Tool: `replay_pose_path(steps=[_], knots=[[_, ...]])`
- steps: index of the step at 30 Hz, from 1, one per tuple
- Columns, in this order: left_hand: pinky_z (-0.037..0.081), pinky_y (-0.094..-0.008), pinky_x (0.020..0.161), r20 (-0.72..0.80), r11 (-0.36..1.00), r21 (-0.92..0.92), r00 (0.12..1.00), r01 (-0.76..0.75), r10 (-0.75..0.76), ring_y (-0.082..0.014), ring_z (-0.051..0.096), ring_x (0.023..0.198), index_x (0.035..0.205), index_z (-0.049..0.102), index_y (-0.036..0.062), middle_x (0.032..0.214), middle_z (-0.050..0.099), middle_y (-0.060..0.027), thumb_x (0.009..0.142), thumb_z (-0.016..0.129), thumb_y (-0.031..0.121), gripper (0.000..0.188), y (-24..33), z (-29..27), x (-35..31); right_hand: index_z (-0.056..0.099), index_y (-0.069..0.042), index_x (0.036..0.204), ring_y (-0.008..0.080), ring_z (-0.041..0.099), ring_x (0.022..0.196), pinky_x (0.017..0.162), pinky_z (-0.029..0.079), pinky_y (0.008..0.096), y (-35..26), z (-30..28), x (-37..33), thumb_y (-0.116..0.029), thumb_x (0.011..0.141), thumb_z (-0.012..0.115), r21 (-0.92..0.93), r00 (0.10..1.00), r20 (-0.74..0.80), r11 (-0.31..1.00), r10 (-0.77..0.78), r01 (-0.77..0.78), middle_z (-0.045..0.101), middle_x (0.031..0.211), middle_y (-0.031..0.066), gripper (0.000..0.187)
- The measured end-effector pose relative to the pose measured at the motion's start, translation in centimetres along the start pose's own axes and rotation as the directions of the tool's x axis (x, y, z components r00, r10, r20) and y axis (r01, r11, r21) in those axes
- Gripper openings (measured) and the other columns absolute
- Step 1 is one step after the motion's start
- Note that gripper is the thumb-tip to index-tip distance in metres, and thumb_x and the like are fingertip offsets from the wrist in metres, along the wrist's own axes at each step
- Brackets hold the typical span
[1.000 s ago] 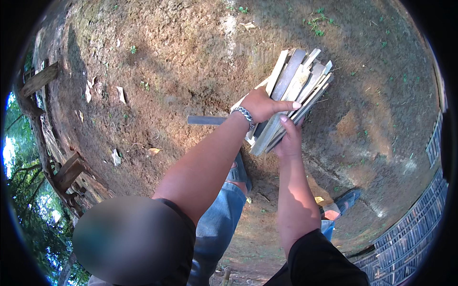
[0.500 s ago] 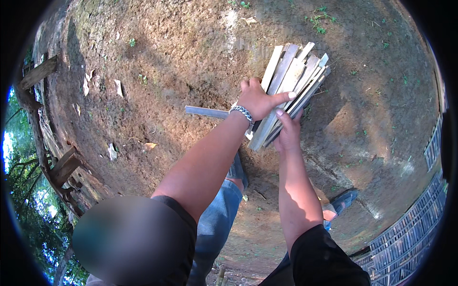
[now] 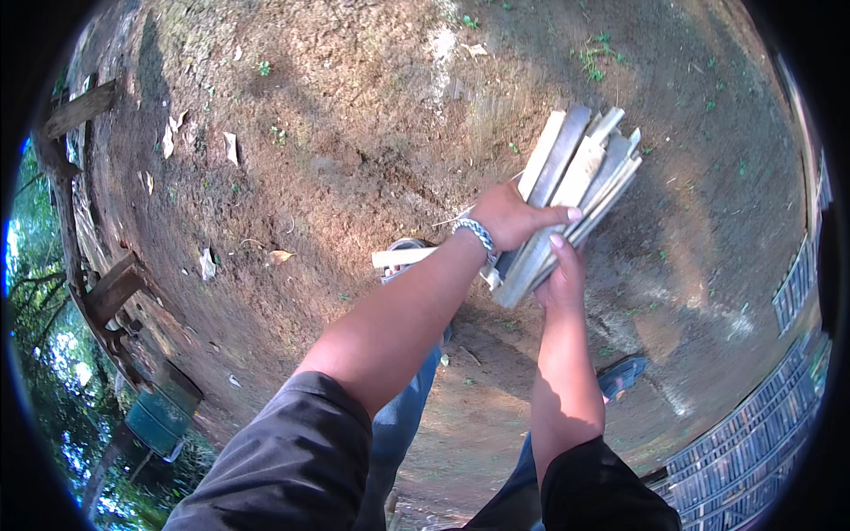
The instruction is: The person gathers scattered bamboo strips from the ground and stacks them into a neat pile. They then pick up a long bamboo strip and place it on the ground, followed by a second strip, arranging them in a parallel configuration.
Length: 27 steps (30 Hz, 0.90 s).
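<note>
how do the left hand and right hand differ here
The left hand lies across the bundle of wooden strips, back showing, while the right hand holds its lower right side. The left wrist wears a silver chain bracelet; the right wrist looks bare. The left thumb points right, whereas the right thumb points up. Both hands grip the same bundle.

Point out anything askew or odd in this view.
A pale strip sticks out to the left beyond the left forearm, out of line with the bundle of slats in the left hand and right hand, so it looks askew. The forearm hides whether they touch.
</note>
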<state>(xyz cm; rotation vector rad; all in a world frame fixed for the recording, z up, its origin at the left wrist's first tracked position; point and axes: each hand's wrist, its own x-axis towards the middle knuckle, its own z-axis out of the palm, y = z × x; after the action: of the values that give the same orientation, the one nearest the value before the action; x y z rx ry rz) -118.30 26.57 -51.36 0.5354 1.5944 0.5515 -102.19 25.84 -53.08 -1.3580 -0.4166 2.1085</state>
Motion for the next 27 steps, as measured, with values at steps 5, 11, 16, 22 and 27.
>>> replay_pose_path(steps=[5, 11, 16, 22, 27], knots=[[0.053, -0.0365, 0.09, 0.062, 0.987, -0.141, 0.996, 0.073, -0.065, -0.0297, 0.07, 0.097, 0.115, 0.066, -0.004, 0.105, 0.071, -0.023, 0.061, 0.082, 0.066, 0.09, 3.0, 4.7, -4.0, 0.038, -0.003, 0.14, 0.0285, 0.055, 0.12, 0.106, 0.045, 0.0433, -6.2, -3.6, -4.9, -0.028, 0.077, 0.073, -0.157, 0.998, -0.013, 0.986, 0.055, -0.057, 0.054, 0.127, 0.0138, 0.076], [0.053, -0.033, 0.087, -0.131, 0.696, -0.711, 0.991, -0.099, 0.007, -0.0218, 0.069, 0.096, 0.12, 0.06, -0.004, 0.106, 0.07, -0.0145, 0.075, 0.084, 0.04, 0.068, -1.1, 11.2, -9.5, 0.027, -0.007, 0.149, 0.0269, 0.051, 0.127, 0.108, 0.041, 0.0416, -10.1, -3.1, -8.0, -0.02, 0.063, 0.085, -0.47, 0.983, 0.094, 0.877, 0.158, -0.096, 0.052, 0.134, 0.0129, 0.105], [0.051, -0.0353, 0.094, -0.43, 0.203, -0.897, 0.88, -0.392, -0.203, -0.0215, 0.064, 0.108, 0.131, 0.051, -0.0021, 0.12, 0.065, -0.0127, 0.086, 0.073, 0.037, 0.063, -9.1, 11.4, -10.4, 0.019, -0.004, 0.153, 0.0333, 0.052, 0.127, 0.108, 0.041, 0.0417, -5.2, 1.3, -1.0, -0.024, 0.059, 0.086, -0.843, 0.788, 0.448, 0.493, 0.422, 0.215, 0.052, 0.137, 0.02, 0.116], [0.038, -0.0528, 0.111, -0.47, -0.031, -0.859, 0.81, -0.511, -0.351, -0.0351, 0.048, 0.131, 0.149, 0.032, 0.0086, 0.145, 0.046, -0.0161, 0.092, 0.054, 0.061, 0.081, -14.1, 8.1, -7.9, 0.018, -0.004, 0.154, 0.0304, 0.061, 0.115, 0.1, 0.047, 0.0356, 1.2, 9.4, 5.2, -0.027, 0.057, 0.083, -0.923, 0.535, 0.342, 0.168, 0.773, 0.347, 0.06, 0.128, 0.0248, 0.119], [0.039, -0.0531, 0.11, -0.446, -0.009, -0.878, 0.823, -0.479, -0.353, -0.0353, 0.05, 0.129, 0.149, 0.033, 0.0084, 0.142, 0.049, -0.016, 0.092, 0.057, 0.057, 0.078, -17.7, 7.5, -7.5, 0.013, -0.002, 0.155, 0.0311, 0.059, 0.117, 0.102, 0.045, 0.0348, 3.2, 8.9, 5.8, -0.027, 0.058, 0.084, -0.949, 0.533, 0.303, 0.203, 0.79, 0.24, 0.057, 0.132, 0.0252, 0.122]])
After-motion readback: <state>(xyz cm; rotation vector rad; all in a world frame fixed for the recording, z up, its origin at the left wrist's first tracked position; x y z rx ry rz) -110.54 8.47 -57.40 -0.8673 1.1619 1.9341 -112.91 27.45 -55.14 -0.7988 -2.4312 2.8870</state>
